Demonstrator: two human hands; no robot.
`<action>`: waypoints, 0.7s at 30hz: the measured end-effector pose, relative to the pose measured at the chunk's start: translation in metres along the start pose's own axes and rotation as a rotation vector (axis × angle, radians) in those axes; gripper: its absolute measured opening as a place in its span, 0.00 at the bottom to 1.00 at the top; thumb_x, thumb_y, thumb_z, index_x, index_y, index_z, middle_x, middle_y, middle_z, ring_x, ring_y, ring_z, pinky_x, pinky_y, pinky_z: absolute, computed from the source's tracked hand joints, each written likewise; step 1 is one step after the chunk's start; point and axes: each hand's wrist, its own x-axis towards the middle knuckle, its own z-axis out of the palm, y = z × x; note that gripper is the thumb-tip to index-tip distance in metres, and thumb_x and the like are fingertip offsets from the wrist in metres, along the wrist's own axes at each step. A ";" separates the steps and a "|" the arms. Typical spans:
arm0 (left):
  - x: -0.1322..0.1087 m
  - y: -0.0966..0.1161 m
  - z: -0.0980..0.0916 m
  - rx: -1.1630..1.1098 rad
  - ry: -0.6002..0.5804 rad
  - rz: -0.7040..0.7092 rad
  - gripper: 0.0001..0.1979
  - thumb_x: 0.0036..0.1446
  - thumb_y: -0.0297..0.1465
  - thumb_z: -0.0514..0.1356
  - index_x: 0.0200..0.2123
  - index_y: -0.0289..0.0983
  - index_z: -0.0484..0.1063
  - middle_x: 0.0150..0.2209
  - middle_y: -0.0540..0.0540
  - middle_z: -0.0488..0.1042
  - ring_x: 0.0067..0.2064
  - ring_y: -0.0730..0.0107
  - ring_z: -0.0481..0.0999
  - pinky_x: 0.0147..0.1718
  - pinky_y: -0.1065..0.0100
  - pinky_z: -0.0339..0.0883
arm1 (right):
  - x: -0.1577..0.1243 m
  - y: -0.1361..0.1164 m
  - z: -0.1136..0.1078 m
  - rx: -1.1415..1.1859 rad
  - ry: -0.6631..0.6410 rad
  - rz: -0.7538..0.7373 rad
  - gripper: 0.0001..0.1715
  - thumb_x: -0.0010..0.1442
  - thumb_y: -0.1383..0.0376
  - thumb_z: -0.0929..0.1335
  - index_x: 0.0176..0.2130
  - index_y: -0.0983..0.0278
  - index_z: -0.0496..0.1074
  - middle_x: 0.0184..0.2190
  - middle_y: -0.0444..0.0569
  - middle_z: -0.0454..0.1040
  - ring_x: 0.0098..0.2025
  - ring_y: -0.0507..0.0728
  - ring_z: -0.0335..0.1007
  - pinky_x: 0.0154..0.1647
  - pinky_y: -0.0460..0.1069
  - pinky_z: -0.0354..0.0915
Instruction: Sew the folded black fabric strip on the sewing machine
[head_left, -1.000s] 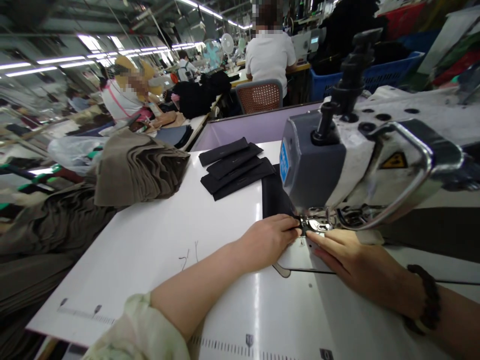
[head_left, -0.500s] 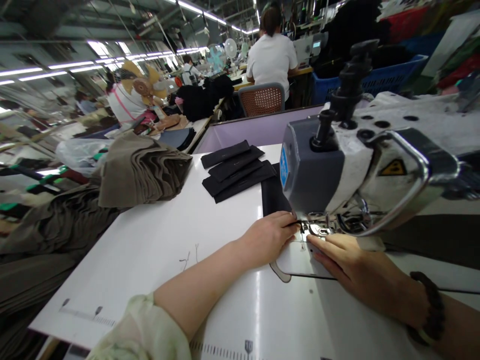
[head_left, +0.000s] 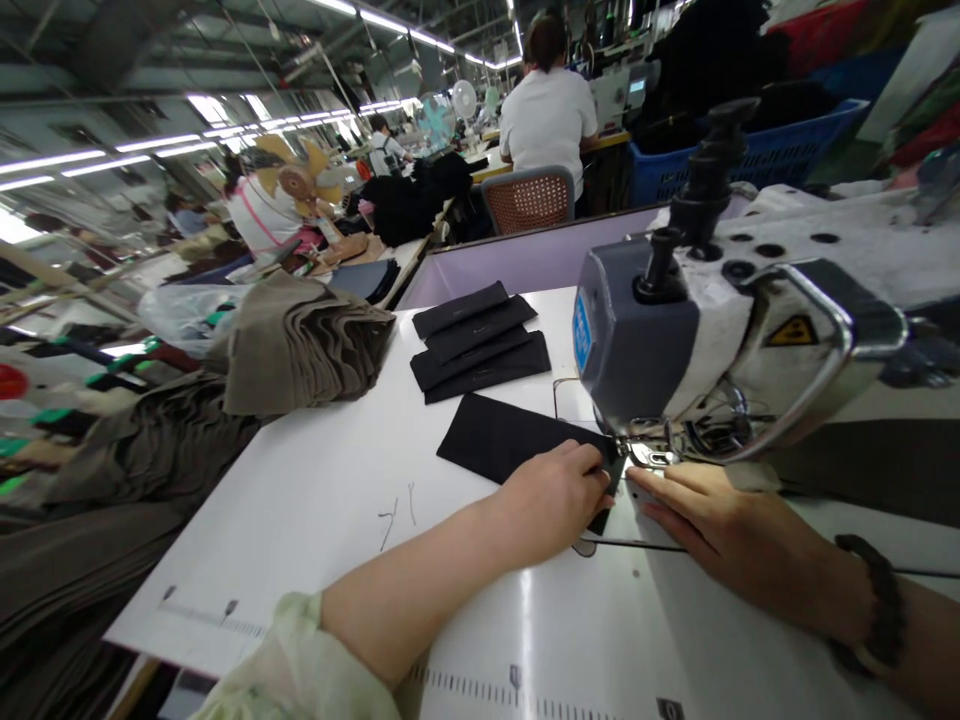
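Observation:
My left hand is closed on the near right end of a black fabric piece, which lies slantwise on the white table left of the needle area. Its fingers are bent over the cloth edge. Just to the right, my right hand rests flat, fingers stretched out, by the presser foot of the sewing machine. No cloth shows under those fingers. Several folded black fabric pieces lie overlapped behind the held one.
Brown-grey cloth pieces are heaped at the table's left edge, with more hanging below. Loose threads lie on the white table. Beyond a lilac partition a person in a white shirt sits, near a blue crate.
My left hand has drawn the black fabric piece toward me and out from beside the machine head, turning it slantwise. My right hand has stayed by the presser foot. The view has shifted slightly.

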 end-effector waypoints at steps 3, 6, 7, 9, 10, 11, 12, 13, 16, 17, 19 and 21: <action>-0.002 -0.003 -0.001 0.020 0.056 0.065 0.11 0.62 0.32 0.55 0.37 0.30 0.74 0.47 0.39 0.71 0.47 0.60 0.70 0.48 0.63 0.66 | 0.000 -0.001 -0.001 -0.006 0.010 -0.005 0.20 0.66 0.63 0.55 0.45 0.68 0.71 0.34 0.53 0.76 0.32 0.54 0.73 0.30 0.47 0.69; -0.005 -0.001 -0.002 0.019 0.033 0.088 0.14 0.63 0.34 0.54 0.41 0.30 0.73 0.47 0.40 0.72 0.46 0.62 0.71 0.49 0.65 0.66 | 0.000 -0.001 -0.002 0.000 0.002 -0.015 0.19 0.65 0.66 0.56 0.48 0.68 0.70 0.34 0.52 0.76 0.32 0.53 0.73 0.30 0.46 0.69; -0.005 0.001 -0.002 0.023 0.009 0.088 0.14 0.63 0.35 0.54 0.41 0.30 0.73 0.45 0.40 0.72 0.45 0.63 0.72 0.47 0.66 0.67 | -0.001 0.000 -0.001 0.010 -0.010 -0.021 0.19 0.65 0.67 0.56 0.49 0.67 0.69 0.33 0.51 0.75 0.31 0.52 0.73 0.30 0.45 0.69; -0.005 0.007 -0.003 0.047 -0.033 0.078 0.15 0.63 0.37 0.53 0.41 0.30 0.72 0.44 0.40 0.72 0.43 0.62 0.72 0.43 0.66 0.68 | -0.003 0.002 0.001 0.037 -0.047 -0.030 0.20 0.64 0.68 0.56 0.50 0.66 0.69 0.34 0.51 0.75 0.32 0.52 0.72 0.31 0.45 0.69; -0.005 0.009 -0.002 0.062 -0.049 0.071 0.16 0.63 0.38 0.54 0.41 0.30 0.72 0.44 0.40 0.72 0.42 0.62 0.72 0.42 0.66 0.68 | -0.004 0.004 0.002 0.053 -0.067 -0.033 0.20 0.64 0.69 0.56 0.50 0.65 0.69 0.34 0.51 0.75 0.32 0.52 0.72 0.32 0.45 0.69; -0.004 0.012 -0.002 0.076 -0.062 0.062 0.16 0.63 0.38 0.54 0.41 0.30 0.72 0.44 0.39 0.72 0.41 0.62 0.72 0.41 0.66 0.68 | -0.006 0.006 0.004 0.065 -0.088 -0.030 0.20 0.63 0.69 0.57 0.51 0.64 0.69 0.35 0.52 0.75 0.33 0.52 0.72 0.33 0.45 0.70; -0.004 0.013 -0.002 0.087 -0.072 0.055 0.17 0.63 0.38 0.54 0.41 0.30 0.72 0.44 0.39 0.72 0.41 0.62 0.72 0.40 0.66 0.68 | -0.008 0.008 0.006 0.071 -0.104 -0.023 0.21 0.63 0.69 0.57 0.51 0.64 0.69 0.36 0.52 0.75 0.34 0.53 0.72 0.34 0.46 0.70; -0.003 0.014 -0.001 0.093 -0.081 0.051 0.16 0.62 0.38 0.54 0.42 0.30 0.72 0.43 0.39 0.72 0.40 0.62 0.72 0.39 0.66 0.68 | -0.010 0.010 0.007 0.073 -0.115 -0.017 0.22 0.62 0.70 0.57 0.52 0.63 0.69 0.37 0.52 0.75 0.34 0.53 0.72 0.35 0.47 0.70; -0.001 0.015 0.000 0.090 -0.098 0.052 0.16 0.62 0.38 0.54 0.41 0.30 0.72 0.42 0.40 0.72 0.40 0.62 0.72 0.39 0.66 0.68 | -0.015 0.014 0.010 0.073 -0.146 -0.007 0.24 0.61 0.71 0.57 0.53 0.62 0.68 0.37 0.51 0.74 0.35 0.53 0.71 0.36 0.48 0.70; -0.001 0.015 0.000 0.085 -0.100 0.052 0.16 0.63 0.38 0.54 0.41 0.30 0.72 0.43 0.40 0.72 0.41 0.63 0.72 0.39 0.67 0.68 | -0.015 0.014 0.011 0.072 -0.158 -0.009 0.24 0.61 0.71 0.57 0.53 0.62 0.67 0.36 0.51 0.74 0.35 0.53 0.71 0.36 0.47 0.70; -0.001 0.013 -0.001 0.079 -0.100 0.054 0.16 0.63 0.38 0.53 0.42 0.30 0.72 0.44 0.40 0.72 0.42 0.63 0.72 0.39 0.67 0.68 | -0.016 0.014 0.011 0.065 -0.173 -0.015 0.23 0.61 0.70 0.57 0.53 0.62 0.68 0.35 0.51 0.74 0.34 0.53 0.70 0.35 0.47 0.70; -0.001 0.012 -0.001 0.082 -0.092 0.047 0.16 0.63 0.38 0.53 0.42 0.30 0.71 0.44 0.39 0.72 0.43 0.63 0.72 0.40 0.67 0.68 | -0.014 0.013 0.010 0.054 -0.171 -0.011 0.23 0.61 0.71 0.57 0.53 0.63 0.68 0.34 0.51 0.74 0.33 0.52 0.70 0.34 0.46 0.69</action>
